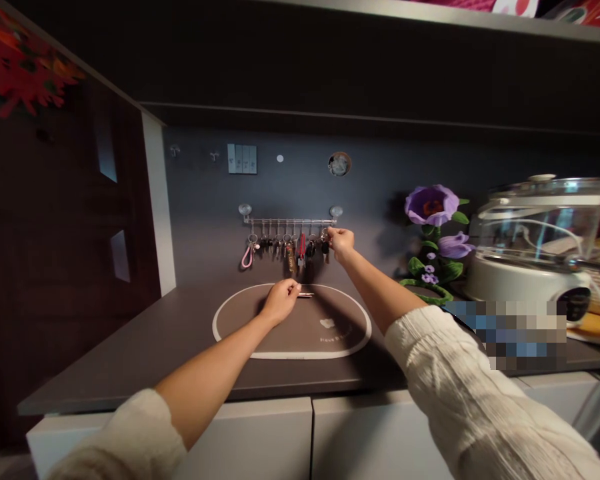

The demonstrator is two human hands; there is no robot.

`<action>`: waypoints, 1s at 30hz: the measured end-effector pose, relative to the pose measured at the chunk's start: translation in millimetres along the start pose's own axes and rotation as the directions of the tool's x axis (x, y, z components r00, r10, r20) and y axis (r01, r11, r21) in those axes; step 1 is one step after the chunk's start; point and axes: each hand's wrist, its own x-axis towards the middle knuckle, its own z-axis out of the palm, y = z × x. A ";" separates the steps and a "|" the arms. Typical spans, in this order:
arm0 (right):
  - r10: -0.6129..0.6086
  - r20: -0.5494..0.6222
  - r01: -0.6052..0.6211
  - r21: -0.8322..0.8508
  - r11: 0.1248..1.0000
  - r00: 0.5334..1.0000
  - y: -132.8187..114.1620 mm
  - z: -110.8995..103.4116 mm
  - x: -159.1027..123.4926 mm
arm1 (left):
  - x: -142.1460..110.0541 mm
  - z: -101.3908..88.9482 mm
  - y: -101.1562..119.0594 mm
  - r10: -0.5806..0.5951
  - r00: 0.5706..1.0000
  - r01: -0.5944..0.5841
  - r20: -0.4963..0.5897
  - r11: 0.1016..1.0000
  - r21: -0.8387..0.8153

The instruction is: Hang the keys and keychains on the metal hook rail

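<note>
My right hand (342, 244) is closed, fingertips pinching a key ring (325, 235) at the right end of a clear hook rack (293, 221). Dark keys hang below that ring. Several other bunches of keys hang along the rack, among them one with a pink loop (247, 257) and one with a red strap (303, 245). Lower down, my left hand (281, 300) is closed above an oval brown mat (230, 337) with a white rim. A thin shiny piece (306, 295) shows just past its fingertips; its kind is not clear.
Purple flowers (431, 205) and a white appliance with a clear top (525, 267) stand on the right of the dark counter (145, 353). A switch panel (243, 159) and small hooks (214, 156) are on the wall. A shelf (330, 117) overhangs the counter.
</note>
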 end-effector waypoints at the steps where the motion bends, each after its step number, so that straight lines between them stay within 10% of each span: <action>1: 0.019 -0.050 -0.020 -0.022 1.000 0.999 2.2 2.6 2.9 | -0.1 -0.2 0.2 -0.004 1.000 0.004 0.002 1.000 -0.003; 12: 0.086 -0.233 -0.109 -0.090 0.990 0.969 17.8 14.6 3.9 | 0.3 -0.2 -1.4 -0.036 0.999 0.036 -0.009 0.999 -0.003; 30: 0.118 -0.104 -0.116 0.019 0.993 0.988 24.2 8.1 -9.1 | 1.2 -2.0 -4.2 -0.052 0.997 0.054 -0.062 0.998 0.035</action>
